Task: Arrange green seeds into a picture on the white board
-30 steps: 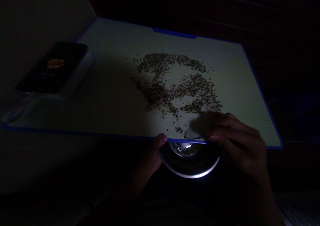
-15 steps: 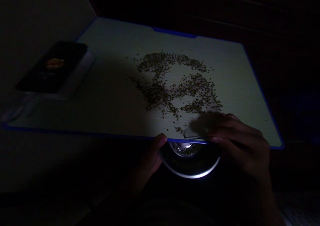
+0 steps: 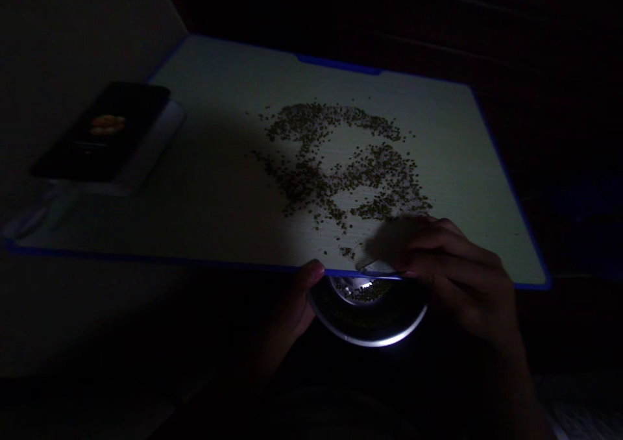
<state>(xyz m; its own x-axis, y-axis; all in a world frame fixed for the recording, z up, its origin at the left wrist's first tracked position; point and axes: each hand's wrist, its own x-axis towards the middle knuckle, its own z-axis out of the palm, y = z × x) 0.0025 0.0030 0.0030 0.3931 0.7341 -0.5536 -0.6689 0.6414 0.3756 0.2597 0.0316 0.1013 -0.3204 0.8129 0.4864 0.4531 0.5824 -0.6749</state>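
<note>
The scene is dark, lit only near the board's middle. Small dark seeds (image 3: 341,161) lie scattered across a pale board with a blue rim (image 3: 204,187). Under the board's near edge my left hand (image 3: 287,313) grips a round metal bowl (image 3: 370,313) that holds some seeds. My right hand (image 3: 452,271) rests on the board's near edge just above the bowl, fingers curled and blurred at the tips, beside the nearest seeds. I cannot make out anything held in it.
A dark phone with a lit screen (image 3: 100,132) lies on a pale block at the board's left edge. A blue tab (image 3: 338,65) marks the far edge. Everything beyond the board is black.
My right hand's fingertips have shifted slightly along the near edge above the bowl. The bowl, left hand and seeds stay where they were.
</note>
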